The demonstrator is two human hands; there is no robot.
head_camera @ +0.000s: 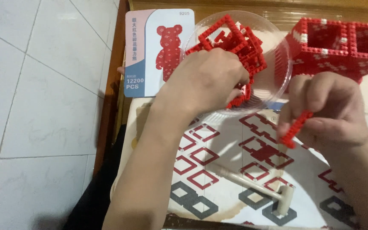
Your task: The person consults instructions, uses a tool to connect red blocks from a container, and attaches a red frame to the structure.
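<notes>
The left hand [207, 81] reaches into a clear round plastic bowl [277, 59] full of red brick frames [239, 38]. The right hand [329, 110] pinches a short red brick strip [297, 127] above a printed instruction sheet [226, 162].

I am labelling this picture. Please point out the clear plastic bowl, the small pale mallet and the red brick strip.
clear plastic bowl [277, 47], head view, right rim
small pale mallet [285, 200], head view, head
red brick strip [297, 127], head view, middle
</notes>
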